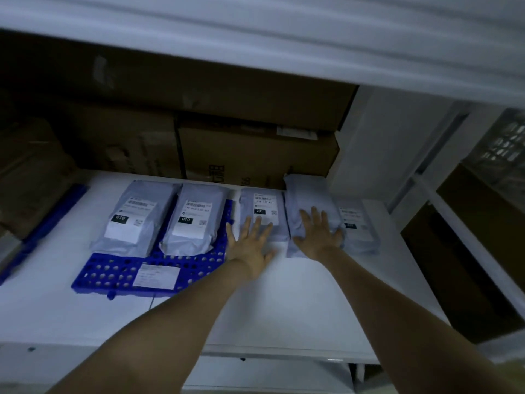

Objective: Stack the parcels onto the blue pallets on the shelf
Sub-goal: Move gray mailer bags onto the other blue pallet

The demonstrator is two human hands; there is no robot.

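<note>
Right of the pallet (108,275), left hand (250,245) presses the 231 parcel (262,207), right hand (318,234) the plain parcel (301,194), fingers (258,224) spread flat.

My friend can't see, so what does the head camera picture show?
Two bare hands rest flat on grey parcels on a white shelf: the left hand on the 231 parcel, the right hand on a plain parcel beside it. Left of them, two 010 parcels lie on a blue pallet.
</note>
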